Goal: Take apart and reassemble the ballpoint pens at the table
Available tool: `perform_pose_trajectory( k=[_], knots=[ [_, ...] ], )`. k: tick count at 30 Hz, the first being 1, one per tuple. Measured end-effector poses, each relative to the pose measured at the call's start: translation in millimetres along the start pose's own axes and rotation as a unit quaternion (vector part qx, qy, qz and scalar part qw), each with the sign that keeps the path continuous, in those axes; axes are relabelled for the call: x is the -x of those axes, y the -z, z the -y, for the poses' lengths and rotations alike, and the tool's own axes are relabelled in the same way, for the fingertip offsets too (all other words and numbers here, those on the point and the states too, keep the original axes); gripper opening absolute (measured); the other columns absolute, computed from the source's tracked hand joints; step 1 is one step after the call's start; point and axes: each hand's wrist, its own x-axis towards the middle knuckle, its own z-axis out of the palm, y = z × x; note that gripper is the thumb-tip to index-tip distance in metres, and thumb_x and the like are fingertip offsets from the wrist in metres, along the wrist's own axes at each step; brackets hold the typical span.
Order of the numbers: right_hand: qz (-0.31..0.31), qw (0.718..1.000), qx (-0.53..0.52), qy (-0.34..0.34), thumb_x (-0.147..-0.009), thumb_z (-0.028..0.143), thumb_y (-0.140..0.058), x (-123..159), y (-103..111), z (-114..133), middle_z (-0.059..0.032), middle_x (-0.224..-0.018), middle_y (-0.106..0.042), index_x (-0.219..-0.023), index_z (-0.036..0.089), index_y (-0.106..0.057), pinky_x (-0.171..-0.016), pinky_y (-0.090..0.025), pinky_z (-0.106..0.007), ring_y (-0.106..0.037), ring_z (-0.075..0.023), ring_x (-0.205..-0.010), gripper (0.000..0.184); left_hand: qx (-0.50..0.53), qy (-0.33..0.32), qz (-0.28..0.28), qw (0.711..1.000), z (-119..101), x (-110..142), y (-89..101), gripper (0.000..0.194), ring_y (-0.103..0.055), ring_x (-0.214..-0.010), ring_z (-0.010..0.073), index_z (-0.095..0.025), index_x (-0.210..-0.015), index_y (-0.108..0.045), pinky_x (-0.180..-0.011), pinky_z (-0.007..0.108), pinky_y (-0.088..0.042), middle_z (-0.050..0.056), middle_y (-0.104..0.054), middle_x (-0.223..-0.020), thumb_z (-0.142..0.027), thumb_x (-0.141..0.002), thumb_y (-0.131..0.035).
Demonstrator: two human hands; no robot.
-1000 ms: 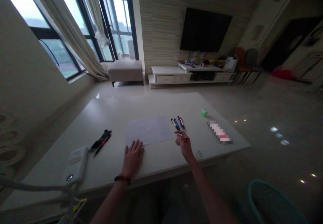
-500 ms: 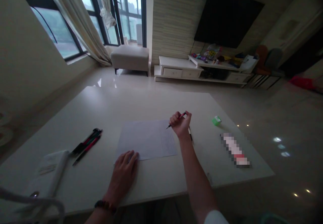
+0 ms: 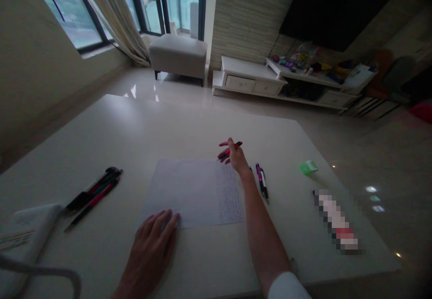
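A sheet of paper [image 3: 189, 191] lies on the white table [image 3: 189, 132], with rows of handwriting down its right side. My left hand [image 3: 155, 236] rests flat on the sheet's lower left corner, fingers stretched out. At the upper right corner of the sheet, my right hand [image 3: 233, 154] holds a red and black pen [image 3: 238, 145] between thumb and fingers, some of them extended. The pen's tip points left, near the top edge of the paper. Just right of my right forearm lie a purple and black pen [image 3: 259, 177] and a white and black pen [image 3: 264, 184].
Several pens [image 3: 96, 193] lie in a bunch on the left, beside a white packet [image 3: 30, 231]. A grey cable-like strip [image 3: 43, 269] crosses the lower left. On the right are a small green and white object [image 3: 308, 167] and a blurred-out long item [image 3: 337, 222].
My right hand has turned over and its fingers have loosened around the pen, exposing more handwriting and the pens beside it. The view has tilted downward. My left hand stays on the paper.
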Motion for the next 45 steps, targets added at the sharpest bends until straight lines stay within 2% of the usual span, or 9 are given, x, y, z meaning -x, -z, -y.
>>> perform_pose_trajectory(
  k=[4,8,13,19,24,32,41,43,45],
  knots=[
    [0.011,0.999,0.030,-0.018,-0.080,0.065,-0.032,-2.1,0.4,-5.2,-0.0025,-0.045,-0.056,-0.079,0.012,-0.062,-0.036,-0.035,-0.019,-0.049,-0.0100,-0.035,0.060,-0.004,0.005,0.006,1.000,1.7,2.3,-3.2,0.041,-0.048,-0.107,0.0250,-0.032,-0.123,-0.047,-0.092,0.047,-0.041,0.005,-0.056,-0.116,-0.029,-0.082,-0.044],
    [-0.004,0.998,0.028,0.054,-0.074,0.053,-0.054,-6.1,-10.6,-17.3,0.0017,-0.053,-0.056,-0.074,0.016,-0.057,-0.038,-0.035,-0.017,-0.048,-0.0077,-0.041,0.037,-0.002,0.006,0.007,1.000,2.1,2.6,-3.2,0.041,-0.048,-0.107,0.0249,-0.032,-0.122,-0.047,-0.092,0.047,-0.041,0.005,-0.055,-0.117,-0.028,-0.082,-0.044],
    [0.005,0.998,0.019,0.059,-0.077,0.044,-0.049,-6.2,-23.0,-33.5,0.0027,-0.054,-0.054,-0.072,0.017,-0.055,-0.039,-0.034,-0.017,-0.047,-0.0078,-0.043,0.028,-0.003,0.002,0.012,1.000,1.1,1.1,-0.5,0.040,-0.047,-0.109,0.0245,-0.031,-0.122,-0.047,-0.093,0.046,-0.040,0.005,-0.055,-0.118,-0.028,-0.082,-0.044],
    [-0.111,0.984,0.087,0.112,-0.073,0.024,-0.044,-7.7,-21.7,-44.4,0.0063,-0.045,-0.042,-0.072,0.017,-0.055,-0.039,-0.027,-0.018,-0.039,-0.0082,-0.040,0.013,-0.028,-0.016,0.012,0.999,2.7,1.2,-0.3,0.039,-0.048,-0.107,0.0223,-0.026,-0.121,-0.049,-0.095,0.041,-0.038,0.006,-0.056,-0.117,-0.025,-0.082,-0.046],
    [-0.140,0.966,0.180,0.119,-0.064,0.017,-0.039,-12.7,-21.3,-51.8,0.0036,-0.044,-0.042,-0.050,0.017,-0.046,-0.042,-0.027,-0.020,-0.040,-0.0092,-0.044,0.017,-0.032,-0.013,0.012,0.999,1.4,-0.3,2.1,0.043,-0.047,-0.109,0.0216,-0.022,-0.125,-0.046,-0.096,0.039,-0.036,0.007,-0.056,-0.118,-0.024,-0.082,-0.046],
    [-0.155,0.946,0.262,0.111,-0.066,0.020,-0.039,-15.9,-24.1,-60.3,0.0024,-0.045,-0.045,-0.050,0.017,-0.048,-0.045,-0.027,-0.021,-0.040,-0.0097,-0.045,0.018,-0.022,-0.007,0.014,1.000,-0.7,-0.8,0.7,0.046,-0.047,-0.109,0.0211,-0.022,-0.128,-0.043,-0.097,0.039,-0.035,0.007,-0.055,-0.118,-0.025,-0.083,-0.046],
    [-0.147,0.966,0.180,0.111,-0.067,0.020,-0.040,-12.0,-22.1,-54.5,0.0020,-0.046,-0.045,-0.050,0.017,-0.048,-0.045,-0.031,-0.020,-0.044,-0.0099,-0.047,0.019,-0.019,0.002,0.024,1.000,-1.1,1.0,1.6,0.046,-0.046,-0.110,0.0212,-0.022,-0.128,-0.042,-0.098,0.039,-0.035,0.007,-0.055,-0.119,-0.026,-0.083,-0.046],
    [-0.151,0.975,0.119,0.113,-0.068,0.021,-0.041,-9.6,-22.0,-48.5,0.0029,-0.048,-0.046,-0.058,0.016,-0.052,-0.045,-0.033,-0.019,-0.044,-0.0091,-0.046,0.016,-0.018,0.004,0.022,1.000,-2.0,0.3,2.5,0.044,-0.046,-0.110,0.0211,-0.021,-0.127,-0.043,-0.097,0.039,-0.036,0.007,-0.055,-0.118,-0.026,-0.083,-0.046],
    [-0.178,0.975,0.066,0.113,-0.070,0.025,-0.044,-2.7,-22.4,-40.2,0.0051,-0.051,-0.046,-0.080,0.015,-0.057,-0.044,-0.034,-0.018,-0.042,-0.0082,-0.044,0.019,-0.016,0.007,0.021,1.000,-3.3,-0.4,3.6,0.043,-0.046,-0.109,0.0212,-0.021,-0.126,-0.044,-0.097,0.039,-0.036,0.007,-0.055,-0.117,-0.026,-0.083,-0.045]
  ],
)
